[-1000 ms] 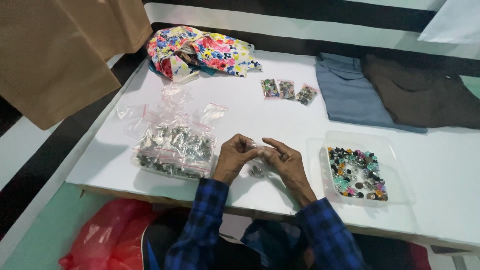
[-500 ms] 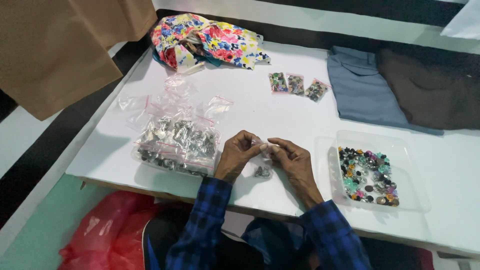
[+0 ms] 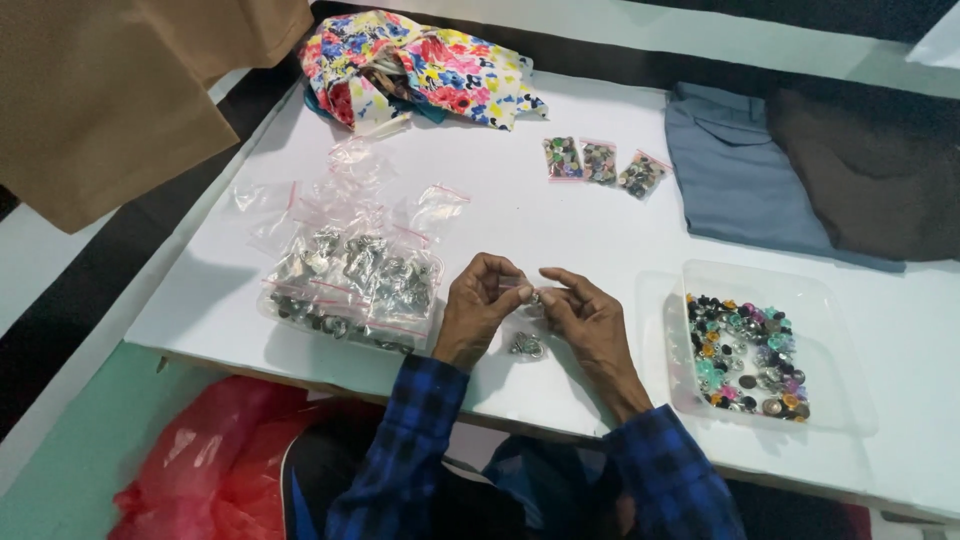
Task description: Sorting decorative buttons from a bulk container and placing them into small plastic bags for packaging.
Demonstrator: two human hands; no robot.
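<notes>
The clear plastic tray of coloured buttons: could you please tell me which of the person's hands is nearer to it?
Right. The right hand is just beside the clear plastic tray of coloured buttons, apart from it; the left hand lies beyond the right hand, farther away.

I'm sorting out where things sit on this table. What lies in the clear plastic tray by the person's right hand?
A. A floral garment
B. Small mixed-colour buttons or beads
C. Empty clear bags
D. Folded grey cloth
B: the clear plastic tray beside the right hand holds a heap of small mixed-colour buttons or beads, while the cloth, the bags and the floral garment lie elsewhere on the table.
</notes>
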